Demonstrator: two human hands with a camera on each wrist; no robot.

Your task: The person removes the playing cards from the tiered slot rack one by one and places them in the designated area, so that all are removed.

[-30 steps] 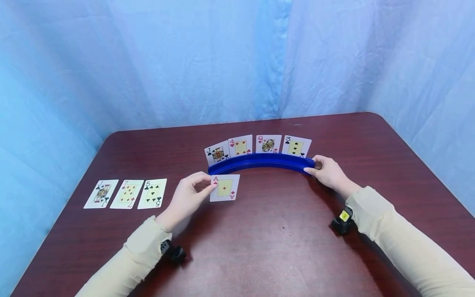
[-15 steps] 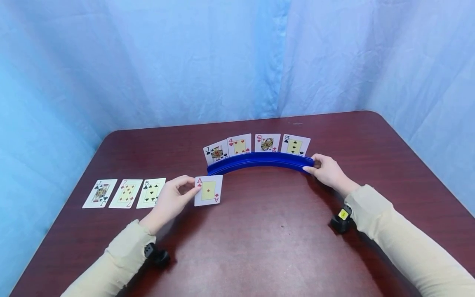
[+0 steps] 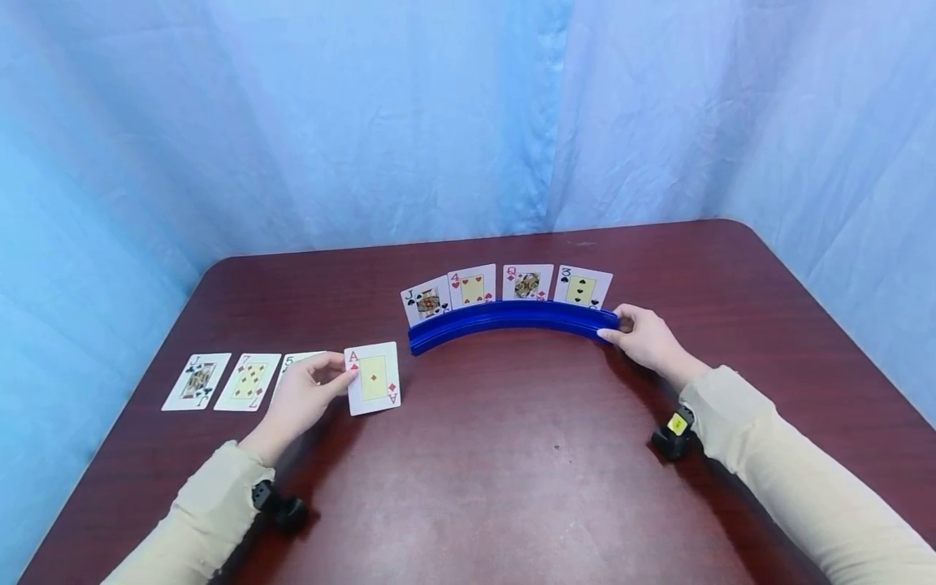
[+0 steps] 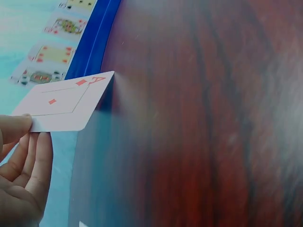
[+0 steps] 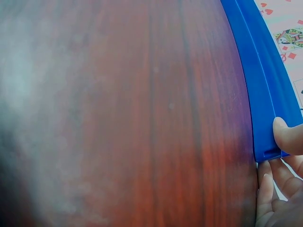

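My left hand [image 3: 298, 398] pinches the ace of diamonds [image 3: 374, 379] by its left edge between thumb and fingers, face towards me, left of the card holder's near end. The curved blue card holder [image 3: 512, 315] stands on the table. At its right end my right hand [image 3: 647, 343] grips it, thumb on the front, as the right wrist view also shows. Upright in the holder are the jack of spades [image 3: 426, 301], four of hearts [image 3: 471, 284], queen of diamonds [image 3: 528, 282] and three of spades [image 3: 582, 286]. In the left wrist view the ace [image 4: 61, 104] is tilted above the table.
On the left of the dark red table [image 3: 497, 471] lie a jack of clubs [image 3: 197, 381], a seven of diamonds [image 3: 248, 381] and a five of clubs [image 3: 292, 363], the last partly hidden by my left hand. Pale blue curtains [image 3: 380, 122] hang behind and at both sides.
My left hand has carried the ace of diamonds leftward, away from the holder, and now covers part of the five of clubs. The right hand and the holder have stayed in place.
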